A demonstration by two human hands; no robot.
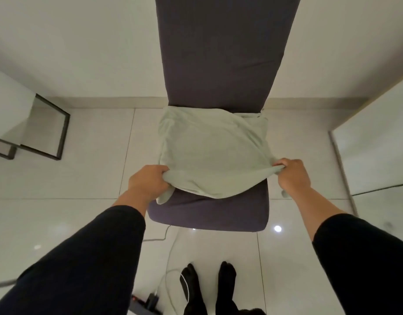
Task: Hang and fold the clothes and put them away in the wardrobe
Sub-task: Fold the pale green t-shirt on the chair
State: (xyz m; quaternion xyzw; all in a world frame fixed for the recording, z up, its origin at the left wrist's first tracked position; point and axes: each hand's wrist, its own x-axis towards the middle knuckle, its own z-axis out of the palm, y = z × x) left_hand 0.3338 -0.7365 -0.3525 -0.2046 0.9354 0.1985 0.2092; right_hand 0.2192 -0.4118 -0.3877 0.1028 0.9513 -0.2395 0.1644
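Observation:
A pale green garment (213, 151) lies spread over the seat of a dark purple chair (209, 212), its far edge bunched against the backrest. My left hand (147, 180) grips the garment's near left corner, fingers curled into the cloth. My right hand (291, 175) grips the near right corner the same way. The near edge is lifted slightly off the seat and sags between my two hands. The wardrobe is not in view.
A white tiled floor surrounds the chair. A dark metal frame of a table (48, 133) stands at left. A white panel (373, 144) leans at right. White cables (167, 258) and a power strip (146, 303) lie by my feet (207, 283).

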